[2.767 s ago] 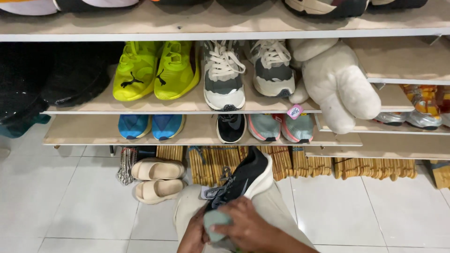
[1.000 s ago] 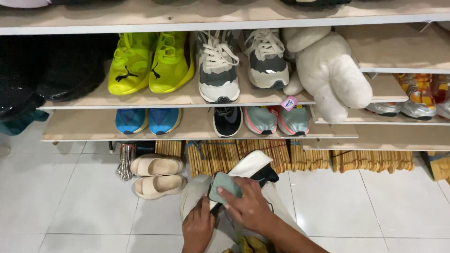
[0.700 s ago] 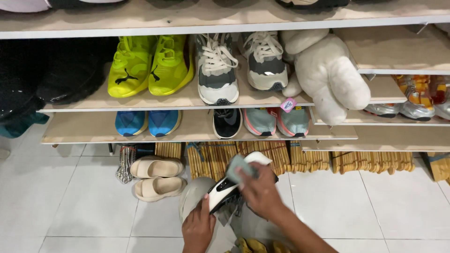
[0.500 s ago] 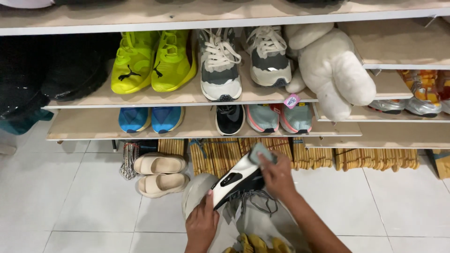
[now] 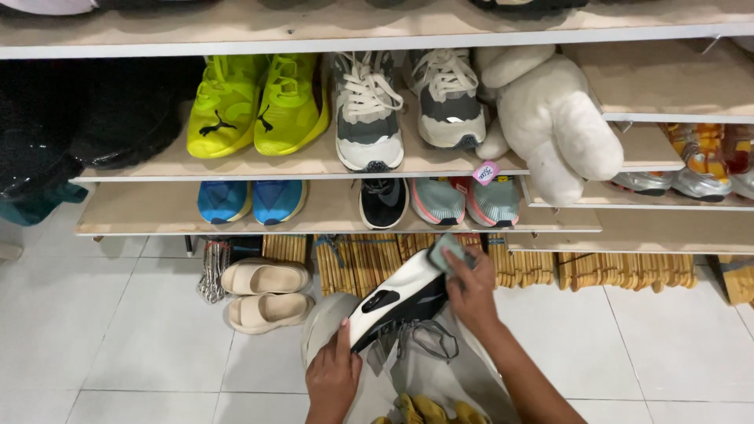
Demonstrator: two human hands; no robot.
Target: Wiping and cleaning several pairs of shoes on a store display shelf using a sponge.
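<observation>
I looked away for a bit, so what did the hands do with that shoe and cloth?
The shoe was flipped from top up to sole up. The right hand slid the cloth from the near end of the shoe to the far end. The left hand still holds the near end. The shelves and sandals stayed put.

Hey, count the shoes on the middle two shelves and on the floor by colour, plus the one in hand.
Neon yellow sneakers: 2
Grey-and-white sneakers: 2
Blue shoes: 2
Black shoes: 1 on the shelf, 1 held
Mint-and-pink shoes: 2
Beige slides: 2
Total: 12
</observation>
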